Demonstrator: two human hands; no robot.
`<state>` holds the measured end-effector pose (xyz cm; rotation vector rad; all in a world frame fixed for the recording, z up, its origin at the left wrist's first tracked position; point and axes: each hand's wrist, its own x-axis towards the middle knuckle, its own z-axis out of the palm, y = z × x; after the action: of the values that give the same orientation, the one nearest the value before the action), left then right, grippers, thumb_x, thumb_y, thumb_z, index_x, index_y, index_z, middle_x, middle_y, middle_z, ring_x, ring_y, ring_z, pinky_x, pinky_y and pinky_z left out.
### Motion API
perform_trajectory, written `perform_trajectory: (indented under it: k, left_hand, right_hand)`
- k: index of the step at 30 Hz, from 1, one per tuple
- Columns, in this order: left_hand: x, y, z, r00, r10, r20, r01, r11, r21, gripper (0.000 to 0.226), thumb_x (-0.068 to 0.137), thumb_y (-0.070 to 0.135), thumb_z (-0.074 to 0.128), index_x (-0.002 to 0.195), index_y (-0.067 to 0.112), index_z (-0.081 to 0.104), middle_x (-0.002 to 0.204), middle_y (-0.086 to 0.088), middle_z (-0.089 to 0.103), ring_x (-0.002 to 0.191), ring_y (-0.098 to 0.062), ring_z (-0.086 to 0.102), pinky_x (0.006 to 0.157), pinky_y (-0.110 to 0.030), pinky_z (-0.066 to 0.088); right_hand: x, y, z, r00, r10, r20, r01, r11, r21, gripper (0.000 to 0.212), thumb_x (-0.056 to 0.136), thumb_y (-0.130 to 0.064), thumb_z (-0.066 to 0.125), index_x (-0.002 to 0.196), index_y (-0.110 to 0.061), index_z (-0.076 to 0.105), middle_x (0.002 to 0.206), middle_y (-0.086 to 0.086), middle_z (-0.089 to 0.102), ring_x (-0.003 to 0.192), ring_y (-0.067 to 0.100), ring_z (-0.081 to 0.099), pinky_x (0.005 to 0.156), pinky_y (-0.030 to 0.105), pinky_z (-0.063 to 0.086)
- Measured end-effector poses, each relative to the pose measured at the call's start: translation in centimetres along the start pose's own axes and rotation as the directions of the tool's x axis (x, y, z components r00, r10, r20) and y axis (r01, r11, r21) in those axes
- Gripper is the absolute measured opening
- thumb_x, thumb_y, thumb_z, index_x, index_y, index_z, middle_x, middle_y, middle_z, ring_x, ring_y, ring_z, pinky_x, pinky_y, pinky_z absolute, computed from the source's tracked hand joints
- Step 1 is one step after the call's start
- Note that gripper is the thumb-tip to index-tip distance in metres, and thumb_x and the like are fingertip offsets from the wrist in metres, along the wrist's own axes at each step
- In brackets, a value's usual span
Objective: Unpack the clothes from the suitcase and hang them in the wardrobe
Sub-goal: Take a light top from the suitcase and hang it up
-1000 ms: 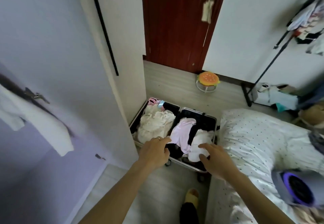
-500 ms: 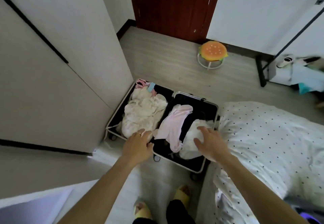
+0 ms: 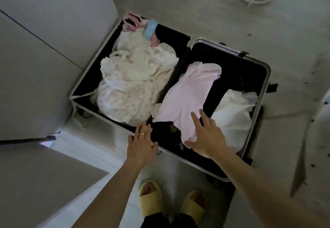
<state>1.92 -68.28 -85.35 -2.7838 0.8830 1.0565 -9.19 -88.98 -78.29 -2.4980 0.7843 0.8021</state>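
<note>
The pale flat-panelled wardrobe (image 3: 44, 67) fills the left, and the open silver-framed suitcase with black lining (image 3: 265, 70) lies on the floor with its left half tight against it. That left half holds a heap of cream ruffled, faintly flowered clothes (image 3: 132, 84), with pink plastic hangers (image 3: 131, 22) in its far corner. At the suitcase's near edge, about where the two halves meet, the left hand (image 3: 142, 143) lies over the rim with straight fingers and holds nothing. Just right of it a crumpled black garment (image 3: 164, 134) sits in the near corner of the right half, partly under a pale pink soft garment (image 3: 189, 99) that runs from that corner toward the far edge. The right hand (image 3: 207, 138) is spread wide and flat on the near end of the pink garment, gripping nothing yet; I cannot tell how hard it presses. A white gauzy bundle (image 3: 234, 117) fills the right edge of that half. Nothing seems to be out of the case so far. The likely trouble is tangling: lifting the pink piece by one end could drag the black one out with it, or catch thin fabric on the metal frame, and a long hem could trail on the floor near the yellow slippers (image 3: 151, 199) and get stepped on.
</note>
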Motion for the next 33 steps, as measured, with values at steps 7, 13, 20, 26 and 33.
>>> perform_trajectory:
  k: [7, 13, 20, 26, 33]
  left_hand:
    - [5.2, -2.9, 9.3, 0.998, 0.005, -0.069, -0.010, 0.998, -0.063, 0.073, 0.103, 0.054, 0.024, 0.154, 0.027, -0.020, 0.164, 0.005, -0.017, 0.153, -0.019, -0.006, 0.120, -0.051, 0.009]
    - [5.0, -2.4, 8.4, 0.998, -0.020, 0.057, 0.025, 0.996, -0.089, 0.073, 0.104, 0.045, 0.029, 0.155, 0.024, -0.018, 0.164, 0.003, -0.020, 0.153, -0.022, -0.007, 0.119, -0.052, 0.012]
    - [0.2, 0.2, -5.2, 0.973, -0.008, 0.231, 0.035, 0.993, -0.114, 0.076, 0.100, 0.044, 0.042, 0.159, 0.027, -0.002, 0.166, -0.003, -0.002, 0.150, -0.028, 0.013, 0.118, -0.052, 0.021]
    - [-8.1, 4.8, -23.5, 0.994, 0.052, 0.096, -0.029, 0.972, -0.233, 0.078, 0.098, 0.043, 0.048, 0.159, 0.025, 0.002, 0.166, -0.004, 0.003, 0.149, -0.028, 0.017, 0.118, -0.046, 0.025]
    - [-19.5, 8.7, -41.5, 0.985, 0.064, -0.161, -0.135, 0.868, -0.478, 0.079, 0.096, 0.033, 0.057, 0.158, 0.025, 0.010, 0.163, -0.004, 0.017, 0.147, -0.022, 0.025, 0.110, -0.034, 0.034]
  right_hand:
    - [7.0, 1.2, 8.5, 0.989, -0.071, -0.129, 0.040, 0.972, -0.232, 0.100, 0.084, -0.035, 0.071, 0.153, -0.024, 0.001, 0.163, 0.005, 0.001, 0.144, 0.033, 0.020, 0.110, 0.045, 0.037]
    - [6.7, 1.1, 7.2, 0.973, -0.088, -0.212, 0.075, 0.995, -0.070, 0.036, 0.100, -0.033, 0.043, 0.130, -0.013, 0.051, 0.138, 0.004, 0.053, 0.121, 0.031, 0.046, 0.087, 0.042, 0.044]
    - [1.1, -1.6, -8.6, 0.931, 0.163, -0.327, 0.044, 0.839, 0.542, 0.020, 0.104, -0.027, 0.038, 0.093, -0.012, 0.046, 0.085, 0.004, 0.058, 0.080, 0.028, 0.054, 0.065, 0.033, 0.034]
    - [-9.0, -5.5, -26.5, 0.894, 0.269, -0.358, 0.065, 0.714, 0.697, 0.023, 0.104, -0.027, 0.038, 0.096, -0.011, 0.050, 0.086, 0.004, 0.060, 0.078, 0.024, 0.054, 0.060, 0.030, 0.037]
    - [-20.7, -8.7, -41.8, 0.864, 0.350, -0.362, 0.193, 0.434, 0.880, 0.023, 0.092, -0.029, 0.041, 0.094, -0.018, 0.061, 0.090, 0.007, 0.069, 0.087, 0.031, 0.066, 0.076, 0.052, 0.057]
